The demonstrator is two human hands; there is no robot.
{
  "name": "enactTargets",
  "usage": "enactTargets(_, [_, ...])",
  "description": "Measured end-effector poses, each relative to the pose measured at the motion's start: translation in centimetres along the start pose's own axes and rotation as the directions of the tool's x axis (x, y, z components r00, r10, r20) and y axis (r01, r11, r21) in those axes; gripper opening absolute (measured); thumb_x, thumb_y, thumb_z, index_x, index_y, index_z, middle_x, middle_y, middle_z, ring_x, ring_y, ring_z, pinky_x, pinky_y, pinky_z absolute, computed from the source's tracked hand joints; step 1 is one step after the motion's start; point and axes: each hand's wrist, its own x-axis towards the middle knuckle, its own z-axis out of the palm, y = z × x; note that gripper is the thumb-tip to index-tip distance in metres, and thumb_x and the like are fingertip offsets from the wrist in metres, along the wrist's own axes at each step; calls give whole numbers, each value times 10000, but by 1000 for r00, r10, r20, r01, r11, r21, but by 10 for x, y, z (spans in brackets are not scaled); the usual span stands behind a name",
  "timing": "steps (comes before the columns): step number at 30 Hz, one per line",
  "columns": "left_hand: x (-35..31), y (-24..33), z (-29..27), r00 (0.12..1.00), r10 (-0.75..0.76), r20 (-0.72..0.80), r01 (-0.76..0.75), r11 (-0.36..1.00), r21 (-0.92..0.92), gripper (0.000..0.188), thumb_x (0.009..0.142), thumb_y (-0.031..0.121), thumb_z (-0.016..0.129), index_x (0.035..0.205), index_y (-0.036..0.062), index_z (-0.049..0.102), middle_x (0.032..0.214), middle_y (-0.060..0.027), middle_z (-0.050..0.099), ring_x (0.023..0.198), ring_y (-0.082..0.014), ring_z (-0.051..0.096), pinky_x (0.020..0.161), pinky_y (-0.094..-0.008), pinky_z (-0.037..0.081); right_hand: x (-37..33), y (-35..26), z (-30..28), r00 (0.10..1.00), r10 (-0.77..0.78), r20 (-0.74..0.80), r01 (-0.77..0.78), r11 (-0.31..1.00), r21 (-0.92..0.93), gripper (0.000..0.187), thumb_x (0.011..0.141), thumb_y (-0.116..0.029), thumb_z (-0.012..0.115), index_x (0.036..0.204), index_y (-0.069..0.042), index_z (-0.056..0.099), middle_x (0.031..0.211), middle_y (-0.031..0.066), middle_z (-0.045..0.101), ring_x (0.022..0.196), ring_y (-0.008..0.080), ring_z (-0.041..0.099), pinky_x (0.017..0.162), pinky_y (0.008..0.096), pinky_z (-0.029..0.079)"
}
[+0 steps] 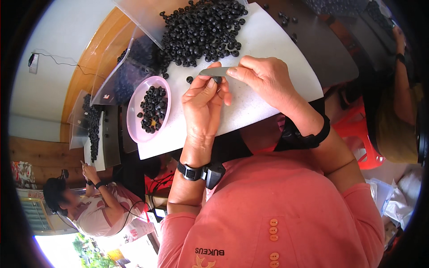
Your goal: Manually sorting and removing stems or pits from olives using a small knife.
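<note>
Over the white tabletop [250, 105], my left hand [203, 102] pinches a small, round black part [217, 80] between thumb and fingers. My right hand [268, 80] grips a short knife with a flat grey blade [212, 71]. The blade lies across the top of the black part, close to my left fingertips; whether it cuts in cannot be seen. A large heap of similar black parts [201, 33], many with a hole, spreads just beyond my hands. One loose black part [190, 79] rests beside my left fingers.
A pink oval bowl [132, 117] with black parts stands left of my left hand. Clear plastic panels [142, 22] rise behind the heap. At lower left another person [96, 210] works at a table; a further person [397, 102] is at right, near a red stool [357, 134].
</note>
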Motion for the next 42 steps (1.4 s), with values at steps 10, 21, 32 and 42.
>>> enactTargets(10, [1, 0, -2, 997, -62, 54, 70, 984, -163, 297, 1046, 25, 480, 1298, -102, 573, 970, -158, 642, 804, -220, 619, 637, -338, 512, -1, 1, 1, 991, -134, -4, 134, 990, -34, 401, 941, -366, 707, 672, -92, 590, 525, 87, 527, 488, 292, 559, 485, 412, 419])
enactTargets(21, [-19, 94, -39, 825, 545, -149, -288, 632, 720, 190, 968, -22, 623, 1125, -60, 722, 871, -88, 698, 669, -106, 610, 574, -236, 499, -3, 9, -1, 993, 110, -47, -74, 873, 481, 376, 954, -338, 747, 770, -14, 692, 544, -25, 442, 541, 48, 381, 493, 267, 300])
enactTargets(32, [12, 46, -31, 821, 385, 421, -401, -135, 906, 169, 764, -40, 755, 917, 25, 725, 944, -118, 639, 920, -316, 620, 745, -395, 531, -4, 6, -6, 994, 104, -24, -83, 889, 451, 397, 958, -349, 738, 752, -14, 677, 539, -18, 461, 533, 50, 387, 489, 270, 307])
enactTargets(42, [43, 23, -29, 861, 211, 463, -336, -447, 829, 215, 798, 4, 728, 1013, 13, 713, 994, -140, 634, 945, -351, 586, 789, -431, 527, -2, 2, -7, 995, 95, -33, -75, 919, 388, 387, 949, -342, 742, 748, -18, 675, 531, -8, 476, 521, 60, 403, 490, 271, 339])
